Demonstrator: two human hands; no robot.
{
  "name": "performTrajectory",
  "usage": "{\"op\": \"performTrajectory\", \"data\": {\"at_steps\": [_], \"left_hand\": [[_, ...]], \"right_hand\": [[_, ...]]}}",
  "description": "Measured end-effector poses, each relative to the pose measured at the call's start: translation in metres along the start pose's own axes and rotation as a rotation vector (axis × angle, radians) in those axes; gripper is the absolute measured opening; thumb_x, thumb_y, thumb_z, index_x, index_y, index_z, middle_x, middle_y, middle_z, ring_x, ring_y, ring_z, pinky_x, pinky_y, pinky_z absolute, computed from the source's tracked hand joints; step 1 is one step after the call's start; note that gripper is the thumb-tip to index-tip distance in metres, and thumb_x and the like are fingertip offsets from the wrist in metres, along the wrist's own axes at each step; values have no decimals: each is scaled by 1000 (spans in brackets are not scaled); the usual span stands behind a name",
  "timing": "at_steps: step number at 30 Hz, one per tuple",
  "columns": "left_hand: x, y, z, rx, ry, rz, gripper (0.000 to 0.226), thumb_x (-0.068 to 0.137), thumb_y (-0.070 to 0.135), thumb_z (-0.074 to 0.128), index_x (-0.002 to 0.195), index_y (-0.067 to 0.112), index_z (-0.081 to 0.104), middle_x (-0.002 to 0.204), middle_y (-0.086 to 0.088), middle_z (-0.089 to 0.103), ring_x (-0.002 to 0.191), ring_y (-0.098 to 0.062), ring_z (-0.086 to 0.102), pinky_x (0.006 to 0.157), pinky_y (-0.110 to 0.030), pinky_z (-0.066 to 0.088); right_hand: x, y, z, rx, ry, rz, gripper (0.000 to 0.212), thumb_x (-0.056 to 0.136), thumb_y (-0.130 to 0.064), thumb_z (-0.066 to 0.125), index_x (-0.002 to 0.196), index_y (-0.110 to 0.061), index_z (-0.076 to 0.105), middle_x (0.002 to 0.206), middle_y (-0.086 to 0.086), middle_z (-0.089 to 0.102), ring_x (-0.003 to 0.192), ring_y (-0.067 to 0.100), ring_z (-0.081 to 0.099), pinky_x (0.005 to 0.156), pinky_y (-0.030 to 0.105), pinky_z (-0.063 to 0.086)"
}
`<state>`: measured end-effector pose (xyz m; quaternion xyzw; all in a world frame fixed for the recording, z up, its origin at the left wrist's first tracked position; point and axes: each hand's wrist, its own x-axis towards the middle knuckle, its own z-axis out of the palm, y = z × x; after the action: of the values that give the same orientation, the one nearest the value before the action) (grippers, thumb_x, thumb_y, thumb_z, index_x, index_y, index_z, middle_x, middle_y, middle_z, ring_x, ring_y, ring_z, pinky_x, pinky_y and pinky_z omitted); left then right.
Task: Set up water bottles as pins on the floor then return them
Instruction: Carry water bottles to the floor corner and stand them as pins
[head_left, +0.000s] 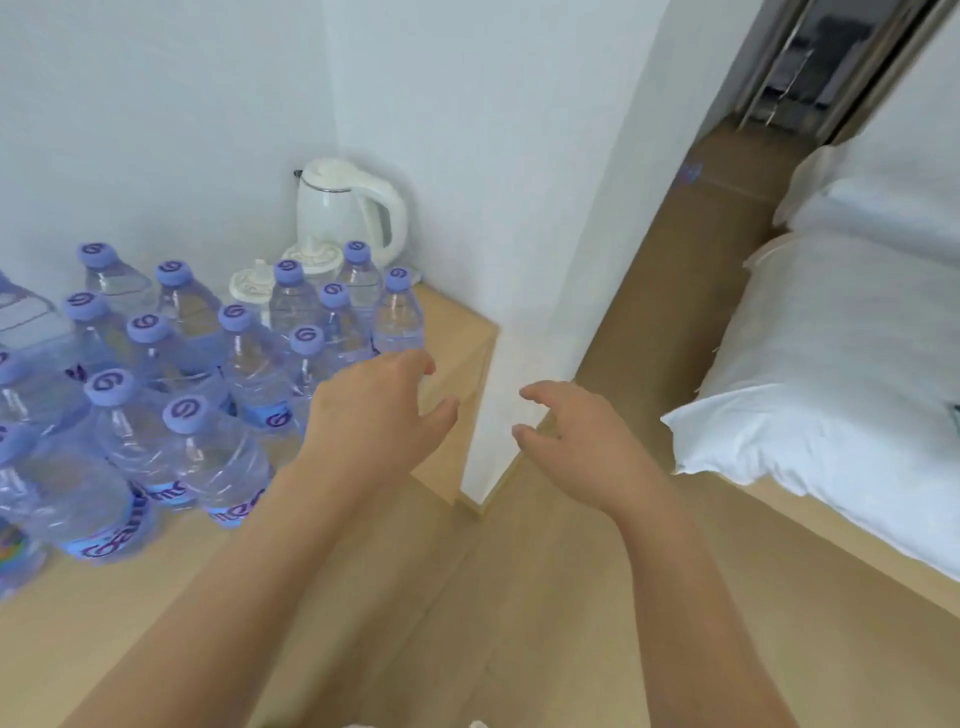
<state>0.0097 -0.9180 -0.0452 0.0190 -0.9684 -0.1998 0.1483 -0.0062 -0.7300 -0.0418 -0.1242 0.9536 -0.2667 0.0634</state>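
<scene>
Wooden shelf (457, 332) | water bottles (223, 364) cropped left | left hand (374, 410) hides some

White walls (493, 130) meet at a projecting corner above a light wooden counter (457, 332) holding a white kettle (348, 208), with wood floor (649, 291) beside a white-sheeted bed (841, 374).

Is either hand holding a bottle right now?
No: the left hand and right hand both hang with loosely spread fingers holding nothing, beside the bottles standing on the table.
</scene>
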Motion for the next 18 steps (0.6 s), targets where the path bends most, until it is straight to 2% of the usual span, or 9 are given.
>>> {"op": "performTrajectory", "data": {"at_steps": [2, 4, 7, 10, 14, 18], "left_hand": [[7, 30, 24, -13, -63, 37, 42, 85, 49, 52, 119, 24, 56, 114, 4, 64, 102, -21, 60, 75, -32, 40], [14, 56, 46, -26, -127, 57, 45, 86, 50, 52, 123, 25, 54, 116, 6, 63, 98, -19, 61, 72, -28, 36], [24, 85, 75, -33, -231, 82, 44, 87, 48, 52, 123, 22, 53, 106, 5, 63, 91, -17, 59, 71, -26, 37], [39, 109, 99, -2, -345, 125, 45, 89, 49, 51, 125, 22, 52, 107, 6, 62, 93, -16, 59, 77, -27, 44], [70, 135, 130, 15, -410, 181, 43, 89, 48, 51, 124, 23, 53, 109, 6, 63, 97, -17, 58, 80, -29, 45], [114, 162, 168, 12, -439, 232, 42, 87, 49, 53, 120, 23, 54, 112, 6, 61, 98, -19, 57, 82, -31, 44]], "right_hand": [[-10, 35, -13, -4, 4, 46, 47, 93, -35, 49, 139, -27, 41, 143, -10, 41, 126, 10, 41, 95, 25, 35], [-16, 66, -23, -12, 16, 89, 47, 93, -34, 48, 139, -26, 41, 142, -10, 42, 125, 9, 42, 93, 24, 36], [-21, 106, -29, 29, 32, 172, 47, 92, -32, 50, 138, -25, 42, 142, -8, 43, 121, 10, 45, 87, 23, 35], [-19, 139, -30, 68, 8, 237, 47, 93, -29, 50, 139, -22, 41, 145, -6, 41, 130, 13, 40, 96, 25, 34], [-5, 179, -37, 70, -40, 346, 39, 94, -29, 49, 130, -15, 47, 136, 1, 47, 121, 21, 48, 97, 36, 42], [23, 213, -53, 69, -27, 399, 47, 95, -32, 48, 139, -19, 40, 144, -2, 42, 128, 19, 43, 101, 35, 39]]}}
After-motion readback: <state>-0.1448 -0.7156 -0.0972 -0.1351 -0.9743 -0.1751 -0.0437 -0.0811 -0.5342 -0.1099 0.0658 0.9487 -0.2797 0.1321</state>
